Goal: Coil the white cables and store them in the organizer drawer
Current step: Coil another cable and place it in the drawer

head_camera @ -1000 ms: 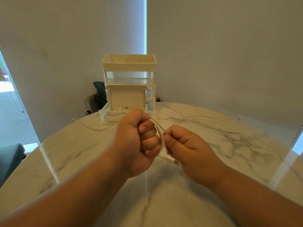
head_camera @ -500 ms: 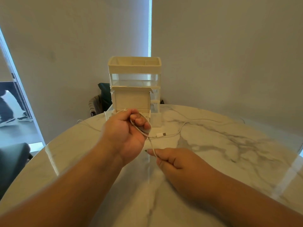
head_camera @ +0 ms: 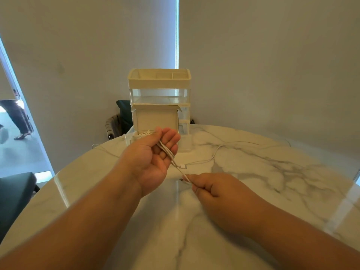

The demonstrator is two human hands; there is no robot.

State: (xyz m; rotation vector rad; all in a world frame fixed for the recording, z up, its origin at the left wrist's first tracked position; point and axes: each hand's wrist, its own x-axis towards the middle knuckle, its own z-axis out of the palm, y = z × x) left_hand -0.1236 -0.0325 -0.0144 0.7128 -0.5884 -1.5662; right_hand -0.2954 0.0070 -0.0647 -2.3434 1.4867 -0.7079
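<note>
Whereas a second ago both fists were closed tight around a small loop of the white cable (head_camera: 171,157), the strands now lie slack across the palm of the left hand (head_camera: 153,158). Its fingers (head_camera: 171,137) have straightened and spread, so nothing there is clamped. The right hand (head_camera: 216,190) has dropped toward the body and pinches the same strands between thumb and curled fingers, drawing them out in a short slanted line from the left palm. The held cable sits in the air between the two hands, just above the marble table (head_camera: 253,182) and in front of the organizer (head_camera: 159,82).

My reading is that the loop has been let loose rather than finished. The coil looks pulled long and will likely need rewinding or tightening before it can go away.

Behind the left fingers the bottom drawer (head_camera: 129,140) stands pulled out, with a bundle of coiled cables (head_camera: 145,132) already lying in it. On the tabletop beside the stretched strands rests a connector (head_camera: 183,166), and from it a loose cable (head_camera: 229,143) trails off to the right. Whether that is the tail of the held cable or another one, I cannot tell.
</note>
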